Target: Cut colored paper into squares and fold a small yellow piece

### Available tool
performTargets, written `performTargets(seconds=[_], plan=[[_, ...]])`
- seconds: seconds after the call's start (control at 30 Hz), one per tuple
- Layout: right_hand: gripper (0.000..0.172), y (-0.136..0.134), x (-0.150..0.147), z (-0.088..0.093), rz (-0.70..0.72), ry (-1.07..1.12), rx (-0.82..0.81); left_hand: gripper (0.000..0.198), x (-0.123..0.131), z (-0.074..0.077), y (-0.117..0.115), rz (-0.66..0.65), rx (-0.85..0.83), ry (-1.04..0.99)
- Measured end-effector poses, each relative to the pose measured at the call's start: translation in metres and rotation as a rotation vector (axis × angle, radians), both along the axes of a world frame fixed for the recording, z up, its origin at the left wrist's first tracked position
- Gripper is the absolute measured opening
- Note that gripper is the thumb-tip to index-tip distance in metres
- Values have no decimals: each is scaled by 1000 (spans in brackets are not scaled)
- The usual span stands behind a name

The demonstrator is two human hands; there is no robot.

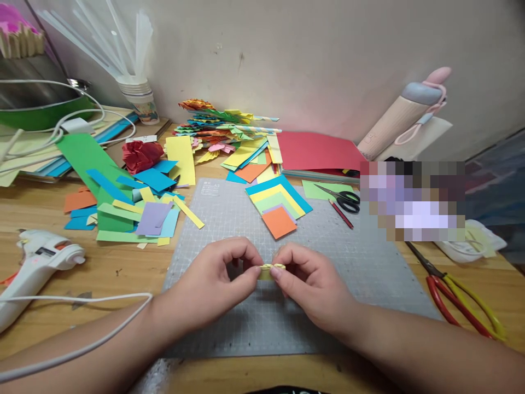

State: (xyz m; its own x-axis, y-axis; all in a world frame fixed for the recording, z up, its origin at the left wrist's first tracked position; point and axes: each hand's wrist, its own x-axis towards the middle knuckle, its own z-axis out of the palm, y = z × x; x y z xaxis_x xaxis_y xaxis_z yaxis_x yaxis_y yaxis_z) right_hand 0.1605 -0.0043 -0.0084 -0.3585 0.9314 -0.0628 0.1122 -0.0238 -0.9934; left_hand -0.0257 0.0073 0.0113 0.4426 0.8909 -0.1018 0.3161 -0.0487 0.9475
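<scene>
A small piece of folded yellow paper (pixel 266 274) is pinched between my two hands, above a grey cutting mat (pixel 229 334). My left hand (pixel 229 271) grips its left end between thumb and forefinger. At the right end, my right hand (pixel 309 279) pinches it the same way, and the fingers hide part of the paper. Just beyond the hands lie fanned paper squares in blue, yellow, green and purple, with an orange square (pixel 279 223) in front.
Paper scraps (pixel 153 219) and a glue gun (pixel 45 257) with a white cord lie left. Black scissors (pixel 346 200), a red pencil (pixel 341 214) and red-yellow handled scissors (pixel 463 298) lie right. Behind are folded paper flowers (pixel 221 123), a red paper stack (pixel 318 153) and a straw-filled cup (pixel 141 101).
</scene>
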Motion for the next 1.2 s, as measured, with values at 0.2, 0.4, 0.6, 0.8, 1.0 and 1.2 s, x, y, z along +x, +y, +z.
performTargets(seconds=[0.2,0.4,0.6,0.8,1.0,1.2], plan=[[18,-1,0,-2,5,-54,4,9,0,-4,0,1,18,30],[16,-7,-4,0,31,-132,161,10,4,-6,-5,40,144,77],[16,-13,-7,5,23,-157,308,13,9,-3,-13,126,269,133],[17,-5,0,1,-24,82,-112,18,-2,-5,2,-6,-201,-228],[23,0,2,-3,1,247,-261,19,-8,-11,10,-122,-448,-399],[25,-2,-2,2,-8,193,-248,22,-5,-10,8,-104,-400,-278]])
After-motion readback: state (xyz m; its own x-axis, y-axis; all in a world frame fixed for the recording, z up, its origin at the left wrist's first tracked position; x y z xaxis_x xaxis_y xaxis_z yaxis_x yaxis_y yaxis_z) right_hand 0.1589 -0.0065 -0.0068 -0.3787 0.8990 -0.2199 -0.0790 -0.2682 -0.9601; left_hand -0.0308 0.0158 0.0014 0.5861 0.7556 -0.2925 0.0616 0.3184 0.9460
